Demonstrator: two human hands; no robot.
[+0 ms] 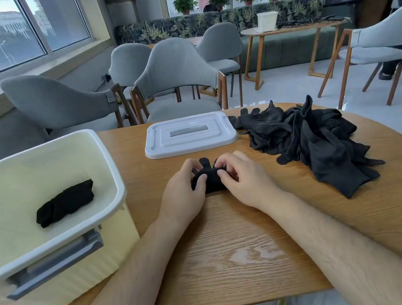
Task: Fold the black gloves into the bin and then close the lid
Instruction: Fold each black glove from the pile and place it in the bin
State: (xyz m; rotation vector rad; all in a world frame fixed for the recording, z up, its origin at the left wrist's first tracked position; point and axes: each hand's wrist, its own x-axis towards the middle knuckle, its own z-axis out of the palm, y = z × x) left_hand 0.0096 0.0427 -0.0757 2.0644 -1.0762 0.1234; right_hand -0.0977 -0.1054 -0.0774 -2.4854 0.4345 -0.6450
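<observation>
A black glove [210,177] lies bunched on the wooden table [235,251], straight in front of me. My left hand [185,194] and my right hand [243,180] both grip it from either side, fingers curled into the fabric. At the left stands a cream bin [61,251] with a grey handle, and one folded black glove [65,202] lies inside it. The white lid [189,134] lies flat beyond my hands. A heap of loose black gloves [315,140] covers the table to the right.
Grey chairs [178,77] stand close behind the far edge of the table. Farther back is a round table [293,27] with a white basket on it. A person sits at the far right edge.
</observation>
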